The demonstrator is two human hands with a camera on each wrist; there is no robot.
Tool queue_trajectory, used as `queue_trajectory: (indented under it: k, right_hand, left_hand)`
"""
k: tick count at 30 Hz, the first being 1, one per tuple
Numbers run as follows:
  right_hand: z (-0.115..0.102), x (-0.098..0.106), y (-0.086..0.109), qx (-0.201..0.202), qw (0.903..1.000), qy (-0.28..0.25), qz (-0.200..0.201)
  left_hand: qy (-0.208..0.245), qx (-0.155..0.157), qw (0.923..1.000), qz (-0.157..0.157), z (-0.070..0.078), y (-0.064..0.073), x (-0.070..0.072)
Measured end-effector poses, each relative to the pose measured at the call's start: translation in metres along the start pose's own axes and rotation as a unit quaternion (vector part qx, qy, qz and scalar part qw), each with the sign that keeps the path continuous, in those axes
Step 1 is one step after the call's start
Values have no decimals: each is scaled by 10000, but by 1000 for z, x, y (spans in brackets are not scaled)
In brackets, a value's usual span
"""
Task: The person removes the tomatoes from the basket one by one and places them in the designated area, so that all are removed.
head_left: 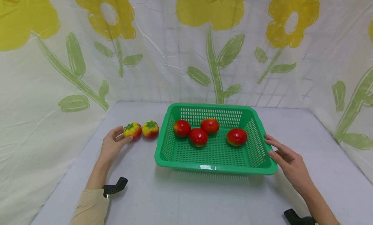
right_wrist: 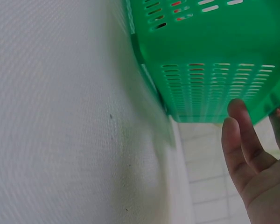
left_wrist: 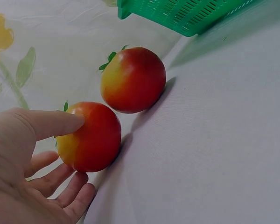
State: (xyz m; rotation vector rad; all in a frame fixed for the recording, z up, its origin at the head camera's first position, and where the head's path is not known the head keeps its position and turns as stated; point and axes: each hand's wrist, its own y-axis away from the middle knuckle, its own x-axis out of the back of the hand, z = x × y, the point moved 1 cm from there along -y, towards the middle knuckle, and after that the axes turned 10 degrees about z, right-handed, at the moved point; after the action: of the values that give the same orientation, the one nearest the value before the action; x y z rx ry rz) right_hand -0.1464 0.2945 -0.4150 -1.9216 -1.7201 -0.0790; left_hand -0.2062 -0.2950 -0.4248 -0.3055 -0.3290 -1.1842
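On the left of the table, my left hand (head_left: 112, 144) has its thumb and fingers around a red-and-yellow tomato (left_wrist: 93, 140) with a green leafy top. The thumb lies against the front of the tomato; some fingertips show beneath it. A second, similar tomato (head_left: 150, 129) stands right beside it, toward the basket. At the right end of a green plastic basket (head_left: 215, 169), my right hand (head_left: 291, 163) touches the rim with fairly straight fingers. Inside the basket lie several red tomatoes (head_left: 198, 137), three grouped at left and one tomato (head_left: 237, 137) farther right.
A white cloth covers the table (head_left: 204, 199). Behind and at the sides hangs a pale curtain (head_left: 163, 63) printed with yellow flowers. Each wrist carries a black camera mount, such as the left mount (head_left: 116, 186).
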Motion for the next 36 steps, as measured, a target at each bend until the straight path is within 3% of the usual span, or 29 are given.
queue_trajectory:
  k: [27, 36]
  right_hand:
    - [0, 0, 0, -12, 9999, 113, 30]
    - [-1, 0, 1, -31, 10000, 44, 5]
  left_hand:
    - [151, 202, 9997, 21, 1, 1, -1]
    - [157, 122, 9996, 204, 2, 2, -2]
